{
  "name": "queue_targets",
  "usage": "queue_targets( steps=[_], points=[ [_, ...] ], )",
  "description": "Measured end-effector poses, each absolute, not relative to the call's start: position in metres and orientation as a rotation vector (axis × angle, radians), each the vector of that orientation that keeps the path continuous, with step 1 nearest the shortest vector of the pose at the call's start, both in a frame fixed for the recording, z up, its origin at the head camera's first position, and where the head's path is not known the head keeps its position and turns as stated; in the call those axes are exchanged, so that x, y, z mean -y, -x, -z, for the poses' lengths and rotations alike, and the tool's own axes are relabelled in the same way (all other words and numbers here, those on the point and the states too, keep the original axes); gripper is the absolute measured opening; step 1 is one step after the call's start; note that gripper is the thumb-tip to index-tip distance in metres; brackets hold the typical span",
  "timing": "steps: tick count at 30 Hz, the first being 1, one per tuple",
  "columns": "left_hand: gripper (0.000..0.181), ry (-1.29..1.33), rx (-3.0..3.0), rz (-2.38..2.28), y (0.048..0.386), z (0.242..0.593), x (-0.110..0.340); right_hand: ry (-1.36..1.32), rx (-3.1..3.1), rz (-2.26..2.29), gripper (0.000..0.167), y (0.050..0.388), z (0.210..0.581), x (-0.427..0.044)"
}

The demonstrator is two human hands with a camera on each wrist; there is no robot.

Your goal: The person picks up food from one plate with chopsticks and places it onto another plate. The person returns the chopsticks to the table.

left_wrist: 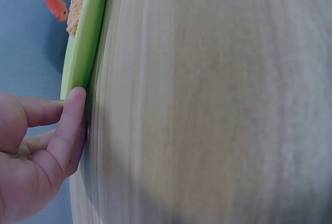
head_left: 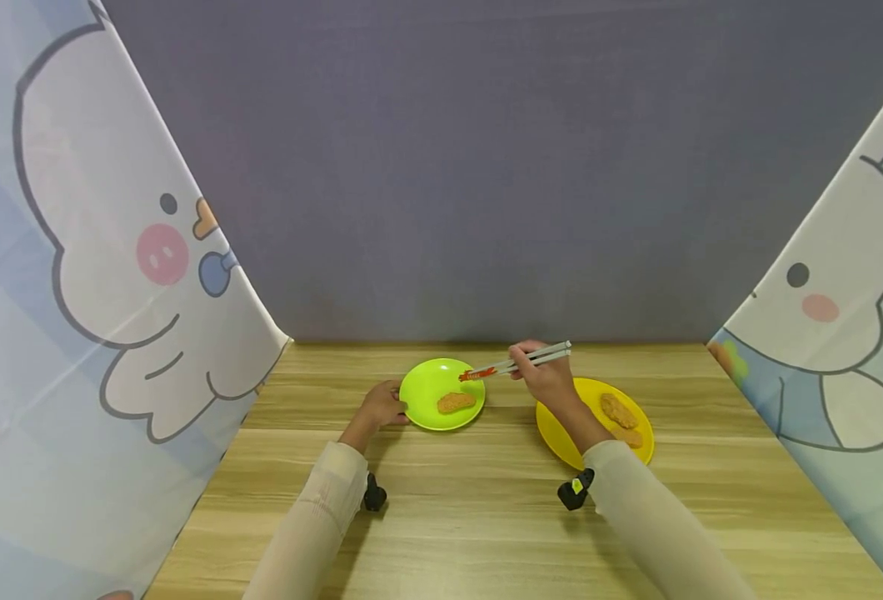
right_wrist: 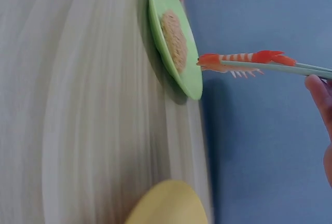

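My left hand [head_left: 383, 406] pinches the near-left rim of a light green plate [head_left: 430, 379], its fingertips [left_wrist: 75, 99] at the edge in the left wrist view. One brown, rough-surfaced fried piece [head_left: 456, 402] lies on that plate. In my right hand [head_left: 542, 375] is a pair of pale chopsticks [head_left: 550, 353], held near their rear part. Between the chopstick tips is a red-and-white striped shrimp [right_wrist: 241, 59], raised above the green plate's right side. Much of the right hand falls outside the right wrist view.
A yellow plate [head_left: 554, 435] sits to the right, partly under my right forearm, with fried pieces [head_left: 618, 411] on it. Behind the wooden table [head_left: 449, 517] rises a grey wall [head_left: 441, 183]. Printed cartoon panels [head_left: 134, 250] stand at both sides.
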State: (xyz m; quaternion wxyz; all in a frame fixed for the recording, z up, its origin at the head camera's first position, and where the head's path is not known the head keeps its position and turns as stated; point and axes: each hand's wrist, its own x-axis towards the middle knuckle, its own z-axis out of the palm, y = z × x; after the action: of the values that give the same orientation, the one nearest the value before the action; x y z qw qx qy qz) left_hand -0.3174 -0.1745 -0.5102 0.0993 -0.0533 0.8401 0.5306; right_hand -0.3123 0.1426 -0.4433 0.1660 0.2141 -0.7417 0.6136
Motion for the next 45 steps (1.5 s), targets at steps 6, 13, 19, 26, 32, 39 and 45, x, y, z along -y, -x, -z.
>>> queue_targets(
  steps=[6, 13, 19, 26, 32, 39, 45],
  points=[
    [0.059, 0.138, -2.496, -1.557, 0.318, 0.509, 0.173, -0.582, 2.144, -1.803, 0.021, 0.300, 0.432, -0.125],
    [0.058, 0.129, -2.502, -1.570, 0.318, 0.508, 0.171, -0.581, 2.100, -1.807, 0.020, 0.301, 0.437, -0.109],
    [0.057, 0.135, -2.503, -1.559, 0.319, 0.508, 0.171, -0.596, 2.025, -1.866, 0.016, 0.306, 0.441, -0.098],
    [0.057, 0.144, -2.493, -1.554, 0.320, 0.509, 0.172, -0.609, 1.941, -1.945, 0.016, 0.307, 0.446, -0.089],
    [0.057, 0.154, -2.488, -1.558, 0.318, 0.510, 0.173, -0.583, 1.996, -1.965, 0.018, 0.308, 0.451, -0.088],
    [0.056, 0.146, -2.460, -1.590, 0.318, 0.510, 0.174, -0.516, 2.037, -1.919, 0.018, 0.308, 0.454, -0.091],
    [0.057, 0.148, -2.444, -1.596, 0.317, 0.509, 0.175, -0.468, 2.109, -1.869, 0.019, 0.305, 0.454, -0.094]
  ],
)
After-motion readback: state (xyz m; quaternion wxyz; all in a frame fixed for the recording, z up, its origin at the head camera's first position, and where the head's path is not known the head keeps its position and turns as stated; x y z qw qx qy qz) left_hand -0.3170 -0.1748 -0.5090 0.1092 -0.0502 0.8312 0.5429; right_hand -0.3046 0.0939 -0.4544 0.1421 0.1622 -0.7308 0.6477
